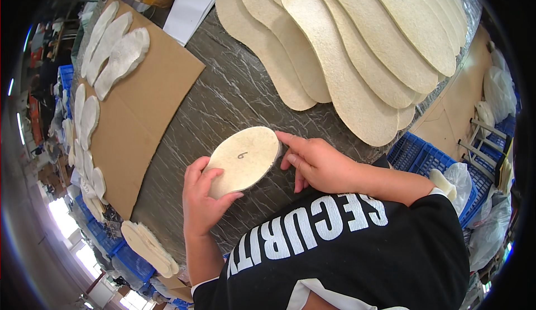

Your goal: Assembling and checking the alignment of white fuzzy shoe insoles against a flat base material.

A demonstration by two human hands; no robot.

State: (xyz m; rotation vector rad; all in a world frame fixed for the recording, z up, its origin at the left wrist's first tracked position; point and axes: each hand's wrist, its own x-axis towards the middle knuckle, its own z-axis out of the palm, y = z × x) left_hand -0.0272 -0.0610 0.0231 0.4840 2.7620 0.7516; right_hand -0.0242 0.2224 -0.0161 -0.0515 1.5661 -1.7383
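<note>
A cream oval felt pad (251,156) with a small dark mark on its face is tilted above the dark table in front of me. My left hand (204,195) grips its left end, thumb on the near edge and fingers around the far side. At its right end, the index fingertip of my right hand (312,162) touches the rim. The other right fingers are loosely bent, apart from the pad. A pale edge shows under the right rim; I cannot tell if it is one thick piece or several layered ones.
Large cream insole-shaped felt sheets (357,64) overlap at the table's far right. Brown cardboard (151,98) at left carries several white felt pieces (123,61). More oval pads (148,248) lie at the near left edge. White paper (195,3) lies at the back; blue crates (424,156) stand at right.
</note>
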